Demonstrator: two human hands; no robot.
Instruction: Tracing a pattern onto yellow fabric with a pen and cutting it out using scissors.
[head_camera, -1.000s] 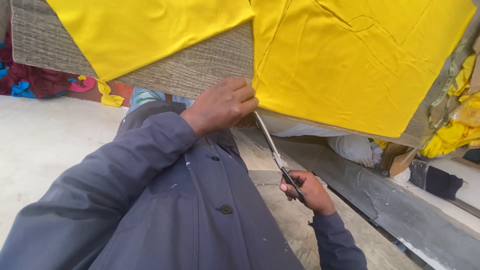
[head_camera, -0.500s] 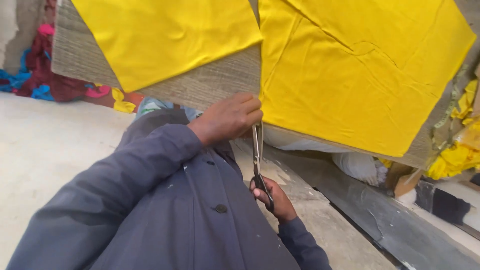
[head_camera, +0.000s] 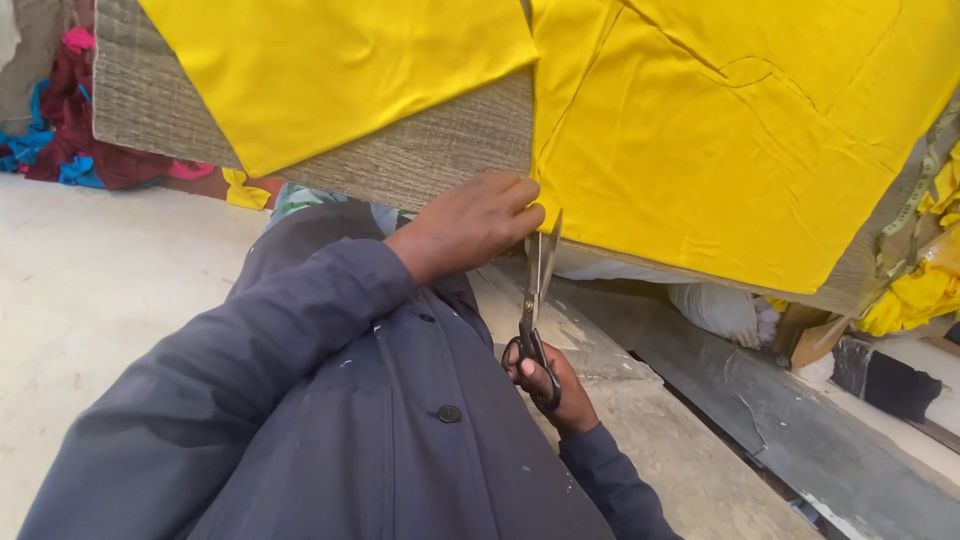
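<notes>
Two pieces: yellow fabric, left piece (head_camera: 330, 75) & right piece (head_camera: 720, 130), both flat on table, separated by a gap w/ bare board showing.
Fabric look: bright yellow, matte, light creases; right piece bigger, has a faint curved seam or fold line near top.
Table: grey-brown woven-texture board (head_camera: 420, 160), edge facing the person.
Scissors: dark handles, pale metal blades (head_camera: 540, 275), held approx. upright, tips at lower left corner of right piece, by table edge.
Blades: slightly parted; whether fabric is betw. them, can't tell.
Right hand: (head_camera: 548, 385) below table edge, fingers through scissor loops, gripping handles.
Left hand: (head_camera: 475, 220) curled over table edge, knuckles up, fingertips just beside the blades & touching edge of right piece. Grip contents: can't tell.
Fabric vs hands: right piece above & right of both hands; left piece up-left of left hand, apart.
Clothing: dark blue buttoned jacket (head_camera: 330, 420).
</notes>
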